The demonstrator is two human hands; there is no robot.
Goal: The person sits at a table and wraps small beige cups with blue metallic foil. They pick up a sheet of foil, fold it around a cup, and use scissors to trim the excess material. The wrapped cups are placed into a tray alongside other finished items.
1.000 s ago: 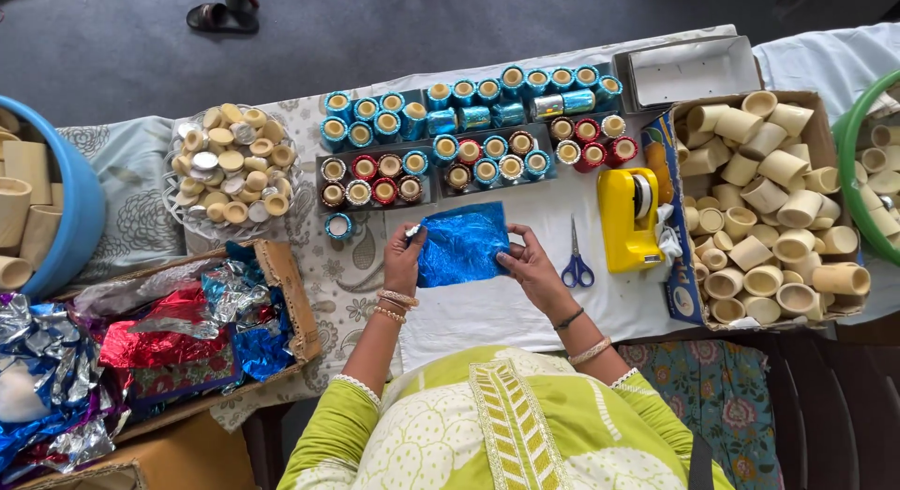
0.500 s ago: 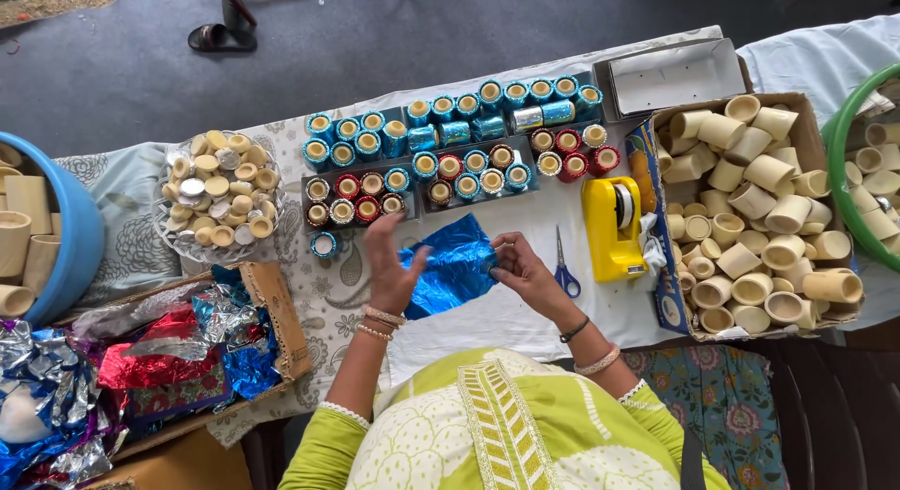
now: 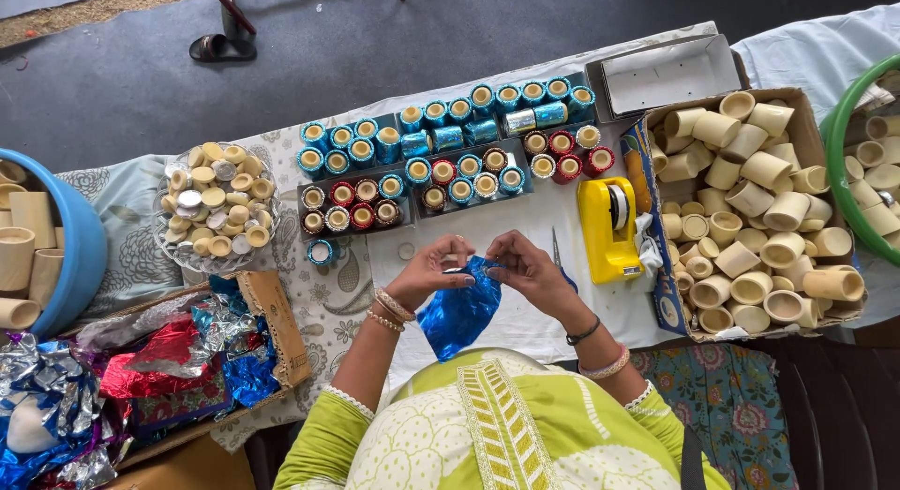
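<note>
My left hand [image 3: 433, 269] and my right hand [image 3: 525, 270] are raised together over the white sheet [image 3: 525, 316], both pinching the top edge of a sheet of shiny blue foil [image 3: 459, 312] that hangs down between them. Beyond the hands stand rows of small cylinders wrapped in blue, red and silver foil [image 3: 450, 162] in dark trays. A single blue-wrapped cylinder [image 3: 321, 253] stands alone to the left. Scissors [image 3: 555, 251] lie partly hidden behind my right hand.
A yellow tape dispenser [image 3: 607, 227] sits right of the hands. A cardboard box [image 3: 667, 293] of plain cream cylinders is at the right, a green tub [image 3: 839, 171] beyond it. A clear dish of caps [image 3: 211, 209], a blue tub [image 3: 82, 256] and crumpled foils [image 3: 159, 363] are left.
The foil lay flat on the sheet under both hands; now it is lifted, and both hands have come together at its top edge. The view has shifted slightly.
</note>
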